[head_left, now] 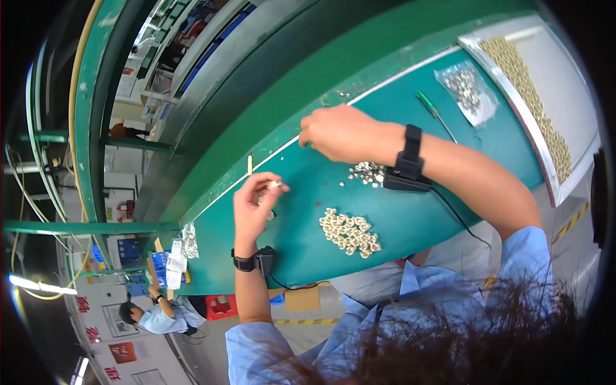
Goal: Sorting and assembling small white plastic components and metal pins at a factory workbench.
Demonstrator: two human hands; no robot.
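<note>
Left fingers (262,178) pinch a pale piece (274,185) — right fingers (308,127) curl.

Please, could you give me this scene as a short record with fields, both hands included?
Left hand: fingertips hold a small pale part
Right hand: by the table's far edge; its grip is hidden
Table: green
Loose piles: pale pile; shiny metal pile
Tool: screwdriver, green handle
Bag: clear, metal parts inside
Tray: far right, pale parts along one side
</note>
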